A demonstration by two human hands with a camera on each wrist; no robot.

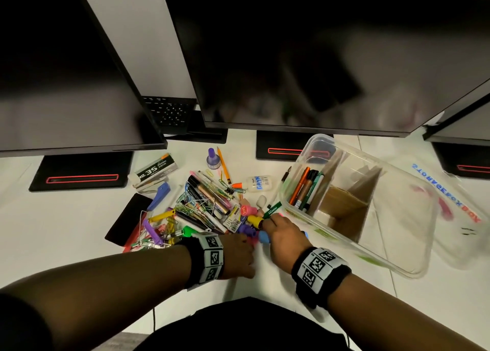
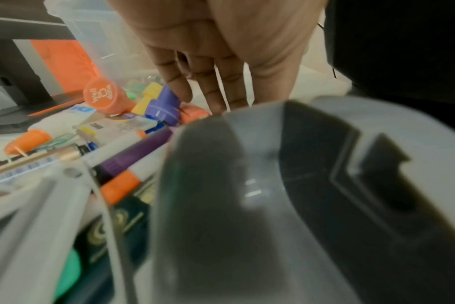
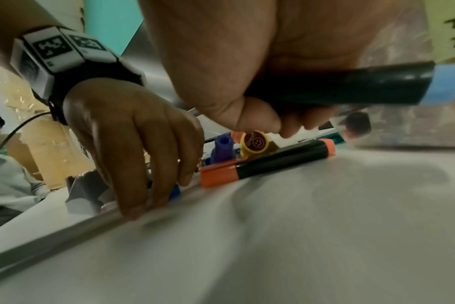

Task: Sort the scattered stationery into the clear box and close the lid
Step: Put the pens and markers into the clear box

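- We see a pile of stationery lying in the middle of the white desk, with pens, markers, paper clips and small stamps all mixed up.
- The clear box sits on the right, just beside the pile. Its lid is off.
- Some pens already stand in the far left part of the box, next to brown card dividers.
- The clear lid lies flat to the right of the box, with blue and red letters on it.
- Our right hand is at the near right edge of the pile. Its fingers are curled tight around a black marker with blue ends.
- A green marker lies just past that hand, pointing toward the box.
- Our left hand reaches in from the left. Its fingers are nearly straight, and the tips press down on the desk beside the pile. It holds nothing.
- A black marker with orange ends lies on the desk between the two hands.
- A yellow stamp and a purple stamp sit just behind it.
- A glue bottle, a staple box and a pencil lie on the far side of the pile.
- Dark screens stand at the far edge.
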